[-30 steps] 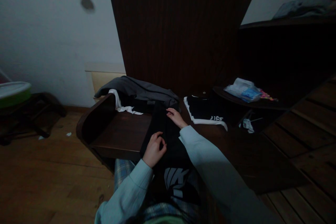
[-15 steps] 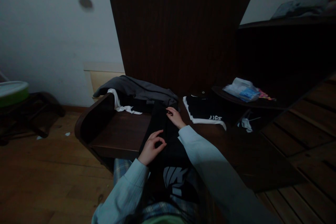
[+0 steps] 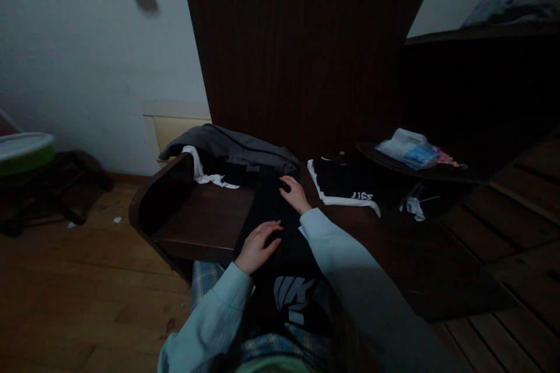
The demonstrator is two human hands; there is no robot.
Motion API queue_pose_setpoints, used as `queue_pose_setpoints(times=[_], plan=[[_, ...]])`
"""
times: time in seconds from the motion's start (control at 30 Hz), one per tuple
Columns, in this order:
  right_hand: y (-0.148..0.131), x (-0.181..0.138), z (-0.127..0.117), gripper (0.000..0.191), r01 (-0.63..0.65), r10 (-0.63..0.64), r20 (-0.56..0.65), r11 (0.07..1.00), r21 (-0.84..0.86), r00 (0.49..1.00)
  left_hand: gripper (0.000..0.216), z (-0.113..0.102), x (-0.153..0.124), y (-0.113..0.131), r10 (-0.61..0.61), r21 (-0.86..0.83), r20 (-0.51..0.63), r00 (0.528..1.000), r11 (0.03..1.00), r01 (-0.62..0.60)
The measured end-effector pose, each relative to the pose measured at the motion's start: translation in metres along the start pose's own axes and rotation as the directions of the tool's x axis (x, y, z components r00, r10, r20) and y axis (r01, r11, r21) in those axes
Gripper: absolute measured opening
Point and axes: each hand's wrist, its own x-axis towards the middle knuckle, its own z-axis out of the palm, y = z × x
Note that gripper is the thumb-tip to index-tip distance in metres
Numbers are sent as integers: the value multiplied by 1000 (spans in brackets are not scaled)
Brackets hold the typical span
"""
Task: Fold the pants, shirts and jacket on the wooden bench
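Note:
A black garment with large pale printed letters (image 3: 294, 297) lies over the front edge of a dark wooden bench (image 3: 199, 224) and hangs down onto my lap. Its kind cannot be told in the dim light. My left hand (image 3: 258, 247) rests on the middle of the cloth, thumb and fingers apart. Farther up, my right hand (image 3: 295, 193) touches the right side of the same garment, its fingers slightly bent and a gap showing between thumb and forefinger. Just right of it sits a folded pile of black and white clothes (image 3: 341, 180).
Behind on the left, a grey garment (image 3: 231, 145) is heaped over a white cloth (image 3: 199, 169). To the right, a small shelf (image 3: 371, 154) carries a clear and blue plastic packet (image 3: 409, 148). The bench's raised left side (image 3: 157, 186) curves upward. A green-sided container (image 3: 28, 151) stands far left.
The thumb and forefinger of my left hand have parted from a ring shape, and the hand has flattened onto the cloth. My right hand has barely moved. The view has shifted slightly.

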Motion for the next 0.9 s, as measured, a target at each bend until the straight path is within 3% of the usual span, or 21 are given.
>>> queue_pose_setpoints(times=[0.17,0.5,0.73,0.9], plan=[[1,1,1,28,-35,45,107,994,-99,993,25,1,0,0,-5,34,10,1000,999,4],[-8,-3,0,29,30,8,129,956,-292,992,25,1,1,1,-1,87,34,999,996,-2],[-4,-4,-4,25,7,1,36,974,-226,999,25,-1,1,4,-7,82,42,999,997,3],[-5,-4,-5,26,51,-34,74,970,-239,997,25,1,1,2,-4,86,38,999,996,1]])
